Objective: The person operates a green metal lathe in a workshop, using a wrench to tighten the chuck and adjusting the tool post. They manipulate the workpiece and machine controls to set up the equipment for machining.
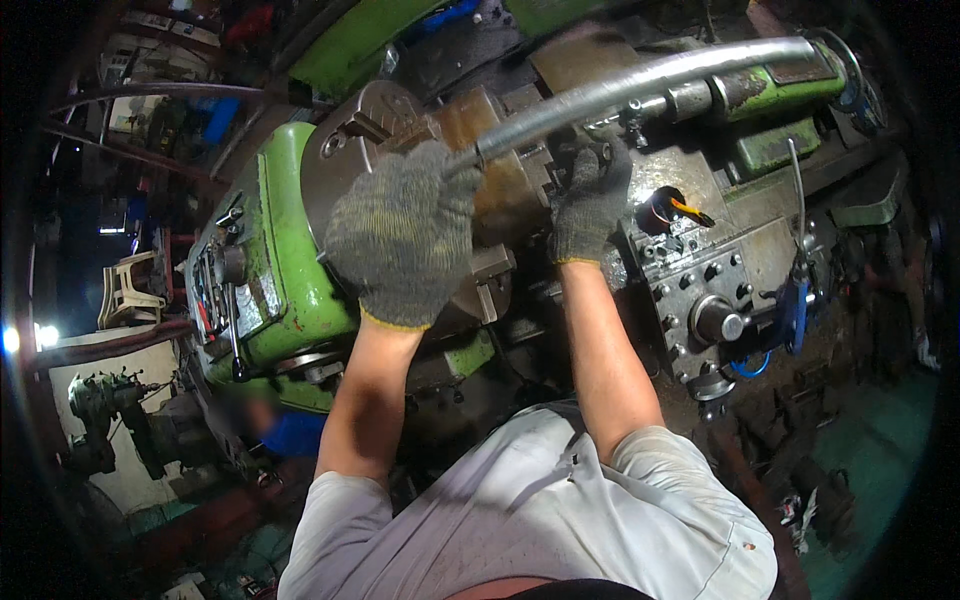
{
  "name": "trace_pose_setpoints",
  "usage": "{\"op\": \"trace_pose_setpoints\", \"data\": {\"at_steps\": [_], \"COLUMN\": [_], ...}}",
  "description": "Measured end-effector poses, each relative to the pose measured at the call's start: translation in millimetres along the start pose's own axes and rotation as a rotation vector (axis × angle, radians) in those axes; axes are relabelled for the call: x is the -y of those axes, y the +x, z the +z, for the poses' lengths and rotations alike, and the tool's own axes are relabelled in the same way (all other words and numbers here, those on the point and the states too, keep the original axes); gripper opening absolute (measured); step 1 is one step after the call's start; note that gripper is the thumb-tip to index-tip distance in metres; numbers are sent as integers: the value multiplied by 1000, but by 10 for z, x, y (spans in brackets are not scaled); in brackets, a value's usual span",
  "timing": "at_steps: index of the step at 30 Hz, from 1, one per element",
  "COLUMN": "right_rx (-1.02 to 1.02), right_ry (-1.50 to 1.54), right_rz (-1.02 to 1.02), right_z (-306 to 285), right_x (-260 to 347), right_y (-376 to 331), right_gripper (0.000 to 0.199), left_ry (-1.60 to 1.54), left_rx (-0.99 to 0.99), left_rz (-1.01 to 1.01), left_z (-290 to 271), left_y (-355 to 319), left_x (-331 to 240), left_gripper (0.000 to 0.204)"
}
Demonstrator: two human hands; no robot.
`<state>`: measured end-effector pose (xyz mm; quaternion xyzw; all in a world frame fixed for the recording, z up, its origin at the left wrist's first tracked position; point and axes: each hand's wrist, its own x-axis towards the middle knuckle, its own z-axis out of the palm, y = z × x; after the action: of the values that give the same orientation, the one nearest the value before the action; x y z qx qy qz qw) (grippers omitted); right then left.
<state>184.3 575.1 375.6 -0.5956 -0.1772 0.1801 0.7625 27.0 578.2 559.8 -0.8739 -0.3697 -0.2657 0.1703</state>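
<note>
My left hand (405,235), in a grey knitted glove, is closed around a metal bar (462,160) in front of the lathe chuck (375,105). A thin bar end (322,257) pokes out on the glove's left side. From the right side of that fist a long steel pipe (640,92) runs up to the far right, its near end meeting the bar. My right hand (588,200), gloved too, lies below the pipe's middle, with thumb and fingers apart and slightly bent. Whether its fingertips touch the pipe is hidden.
The green lathe headstock (290,230) stands at left, with several tools on its top. To the right are the tool post block (715,320), a dark cup with a yellow-handled tool (690,210), a lever with a blue handle (797,315) and the green tailstock (790,90).
</note>
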Motion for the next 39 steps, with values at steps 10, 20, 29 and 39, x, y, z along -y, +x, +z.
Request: {"op": "trace_pose_setpoints", "data": {"at_steps": [10, 20, 29, 39], "right_rx": [-85, 41, 63, -6], "right_ry": [-222, -77, -157, -105], "right_rz": [-102, -23, -49, 65], "right_z": [-13, 55, -44, 53], "right_x": [-449, -145, -306, -53], "right_y": [117, 162, 122, 141], "right_gripper": [45, 41, 45, 53], "left_ry": [-120, -119, -124, -128], "left_rx": [218, -34, 41, 107], "left_rz": [-3, 41, 39, -6], "left_z": [-87, 104, 132, 198], "left_y": [-42, 241, 565, 704], "left_x": [62, 242, 389, 459], "left_gripper": [40, 22, 22, 22]}}
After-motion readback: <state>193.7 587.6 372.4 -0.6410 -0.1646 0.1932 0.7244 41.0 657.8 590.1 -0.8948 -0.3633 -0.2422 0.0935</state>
